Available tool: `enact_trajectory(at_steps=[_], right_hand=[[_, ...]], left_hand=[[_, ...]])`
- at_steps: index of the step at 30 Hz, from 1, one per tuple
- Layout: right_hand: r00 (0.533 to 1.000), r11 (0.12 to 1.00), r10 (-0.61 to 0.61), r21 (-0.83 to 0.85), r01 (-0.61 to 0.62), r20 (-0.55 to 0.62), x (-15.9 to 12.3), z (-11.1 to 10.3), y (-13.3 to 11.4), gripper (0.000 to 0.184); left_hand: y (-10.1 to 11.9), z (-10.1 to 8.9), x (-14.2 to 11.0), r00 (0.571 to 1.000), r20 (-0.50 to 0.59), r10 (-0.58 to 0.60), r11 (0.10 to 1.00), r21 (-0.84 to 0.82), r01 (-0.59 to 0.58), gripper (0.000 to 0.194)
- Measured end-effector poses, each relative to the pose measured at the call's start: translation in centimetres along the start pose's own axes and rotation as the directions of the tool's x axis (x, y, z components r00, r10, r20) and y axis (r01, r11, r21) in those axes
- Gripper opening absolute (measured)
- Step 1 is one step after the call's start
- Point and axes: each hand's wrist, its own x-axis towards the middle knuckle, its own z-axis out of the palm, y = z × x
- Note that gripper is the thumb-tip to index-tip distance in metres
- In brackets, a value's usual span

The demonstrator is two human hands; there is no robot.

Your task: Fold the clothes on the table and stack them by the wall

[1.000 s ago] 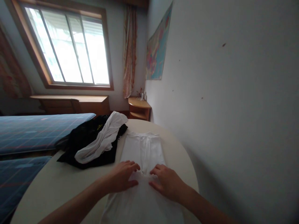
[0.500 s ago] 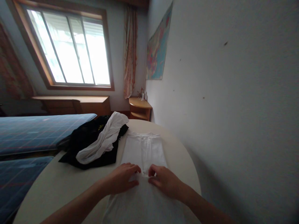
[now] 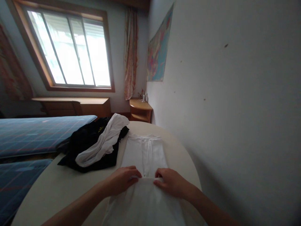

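A white garment [image 3: 146, 150] lies flat and lengthwise on a round pale table [image 3: 58, 185], folded narrow. My left hand [image 3: 122, 180] and my right hand [image 3: 172, 182] sit side by side across its middle. On both hands the fingers curl over a crosswise fold edge and pinch the cloth, thumbs tucked under. The near part of the garment runs under my forearms toward me.
A heap of black clothes [image 3: 84, 150] with a white cloth [image 3: 105, 139] draped over it lies on the table's left side. Blue plaid beds [image 3: 35, 131] stand to the left. A bare wall [image 3: 235, 110] runs close along the right. A wooden corner shelf [image 3: 140, 110] stands beyond.
My hands went from lying flat on the garment to curling their fingers round a fold edge. The right hand slid slightly toward me and the cloth under it bunched.
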Motion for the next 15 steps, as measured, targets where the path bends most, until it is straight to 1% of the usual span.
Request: enact_trajectory(at_steps=[2, 4, 6, 8, 11, 15], right_hand=[[1.0, 1.0, -0.019, 0.009, 0.018, 0.019, -0.3, -0.3, 0.3, 0.025], [0.998, 0.997, -0.059, 0.059, 0.057, 0.024, -0.4, -0.6, 0.6, 0.027], [0.994, 0.988, -0.105, 0.116, 0.103, 0.008, -0.1, -1.1, 0.9, 0.028], [0.989, 0.978, -0.144, 0.147, 0.146, -0.028, 0.6, -2.2, 1.3, 0.028], [0.979, 0.972, -0.17, 0.144, 0.185, -0.11, 2.5, -4.5, 1.9, 0.029], [0.958, 0.969, -0.199, 0.103, 0.224, -0.204, 6.3, -7.8, 3.0, 0.029]], left_hand=[[-0.1, -0.2, 0.0, 0.999, 0.021, 0.038, 0.999, -0.01, -0.038, 0.025], [-0.3, -0.8, 0.4, 0.997, 0.039, 0.067, 0.997, -0.03, -0.066, 0.026], [-0.4, -1.7, 1.0, 0.995, 0.049, 0.083, 0.995, -0.053, -0.081, 0.026], [-0.6, -3.1, 2.0, 0.994, 0.048, 0.096, 0.993, -0.067, -0.093, 0.026], [-1.0, -5.6, 4.1, 0.992, 0.006, 0.127, 0.99, -0.062, -0.126, 0.026], [-2.2, -8.7, 7.5, 0.981, -0.073, 0.18, 0.984, 0.003, -0.18, 0.029]])
